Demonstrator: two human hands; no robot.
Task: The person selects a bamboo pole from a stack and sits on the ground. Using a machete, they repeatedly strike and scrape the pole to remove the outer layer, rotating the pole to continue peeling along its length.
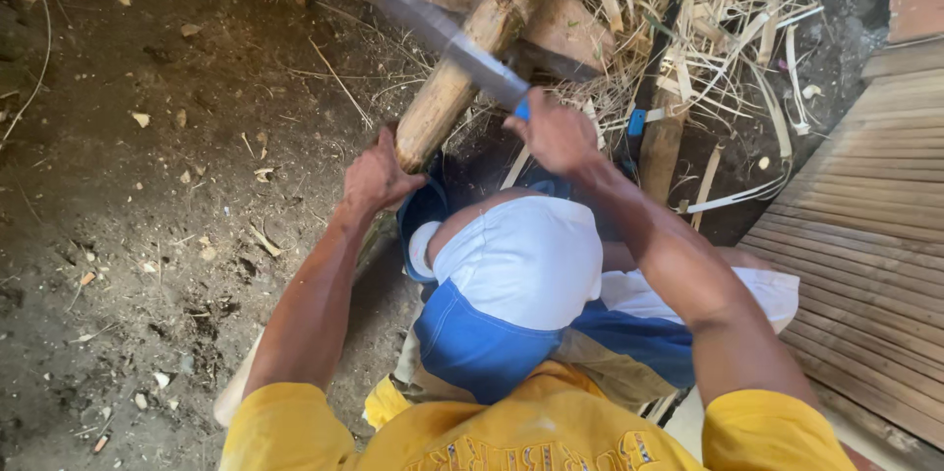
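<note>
— What did each hand have when you looked in?

— I saw the left hand (379, 176) wrapped tight round the near end of a thick bamboo pole (482, 43). The pole ran away from the person, up and to the right, its far end leaning on a slab of wood (551, 19). I judged that the slant and the grip kept it from rolling under the blade.

— And the right?

— The right hand (556, 135) was closed on the blue handle of a long knife (447, 38). The blade lay across the pole, pointing far left, blurred, so I couldn't tell whether the edge was touching.

— Why so close to the body?

— The pole's near end sat just beyond the raised knee, in blue and white shorts (521, 284), probably for bracing.

— Any packages, labels, signs?

— None that I could see. Only a heap of bamboo strips (708, 29) at the far right, a second tool with a blue band (644, 102) lying in it, a slatted bamboo panel (865, 225) at the right, and the dirt floor (147, 186) at the left.
</note>
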